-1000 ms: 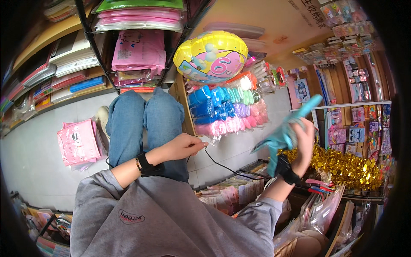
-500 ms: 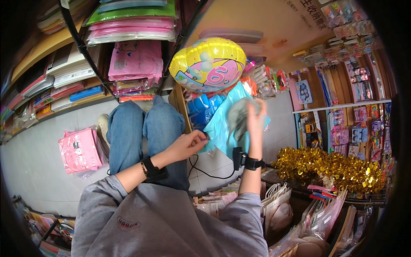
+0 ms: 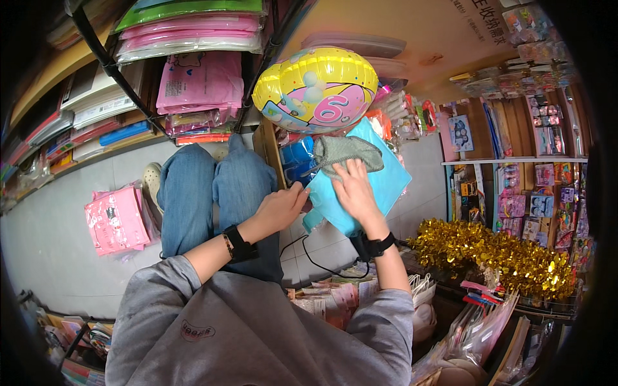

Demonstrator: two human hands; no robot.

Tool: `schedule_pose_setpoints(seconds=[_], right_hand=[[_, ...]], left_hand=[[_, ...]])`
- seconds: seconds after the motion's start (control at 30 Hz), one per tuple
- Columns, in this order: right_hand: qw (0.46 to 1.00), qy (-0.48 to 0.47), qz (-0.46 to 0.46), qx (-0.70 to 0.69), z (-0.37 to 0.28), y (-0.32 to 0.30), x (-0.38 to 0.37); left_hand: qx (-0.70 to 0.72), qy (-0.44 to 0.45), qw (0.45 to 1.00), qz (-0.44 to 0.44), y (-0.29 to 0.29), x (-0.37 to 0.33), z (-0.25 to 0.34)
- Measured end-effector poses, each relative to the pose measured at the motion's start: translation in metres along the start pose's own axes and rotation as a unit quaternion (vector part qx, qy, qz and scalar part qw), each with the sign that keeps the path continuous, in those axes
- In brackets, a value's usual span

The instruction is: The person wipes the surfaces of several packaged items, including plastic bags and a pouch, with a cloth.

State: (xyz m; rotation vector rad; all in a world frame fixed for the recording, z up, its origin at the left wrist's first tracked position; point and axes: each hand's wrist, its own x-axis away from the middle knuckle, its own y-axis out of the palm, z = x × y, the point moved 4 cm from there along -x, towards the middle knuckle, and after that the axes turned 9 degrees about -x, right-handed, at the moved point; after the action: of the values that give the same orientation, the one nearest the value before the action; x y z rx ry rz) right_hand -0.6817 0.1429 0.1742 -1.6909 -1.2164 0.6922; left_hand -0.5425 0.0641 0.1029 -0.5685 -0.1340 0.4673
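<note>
A flat turquoise bag-like sheet (image 3: 390,177) lies tilted in front of my knees, its exact kind not clear. Its left edge is pinched between the thumb and fingers of my left hand (image 3: 283,204). On its upper part is a crumpled grey cloth (image 3: 338,152). My right hand (image 3: 354,192) reaches over the sheet, fingertips pressing into the cloth's lower edge and gripping it. Behind them, blue plastic-wrapped packages (image 3: 297,154) sit in a box, partly covered by the sheet.
A yellow foil balloon (image 3: 315,90) rises above the box. Pink packages (image 3: 116,222) lie on the floor at left. Gold tinsel (image 3: 489,254) hangs at right, and paper bags (image 3: 421,293) stand below it. Packed shelves (image 3: 90,116) line the left; hanging goods (image 3: 541,193) fill the right.
My right hand has come down and left with the grey cloth, which now rests spread over the turquoise sheet. The sheet lies flatter, and my left hand stays at its edge.
</note>
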Motion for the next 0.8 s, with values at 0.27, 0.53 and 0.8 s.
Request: schedule_pose_setpoints(seconds=[0.27,0.53,0.8], right_hand=[[0.988,0.078,0.122,0.059,0.094,-0.026,-0.051],[0.986,0.051,0.135,0.082,0.003,0.006,-0.015],[0.983,0.054,0.178,0.008,-0.085,0.054,0.051]], left_hand=[[0.329,-0.031,0.932,-0.148,0.011,-0.015,-0.011],[0.472,-0.088,0.851,-0.212,0.021,-0.012,-0.019],[0.488,-0.124,0.846,-0.176,0.026,-0.009,-0.022]])
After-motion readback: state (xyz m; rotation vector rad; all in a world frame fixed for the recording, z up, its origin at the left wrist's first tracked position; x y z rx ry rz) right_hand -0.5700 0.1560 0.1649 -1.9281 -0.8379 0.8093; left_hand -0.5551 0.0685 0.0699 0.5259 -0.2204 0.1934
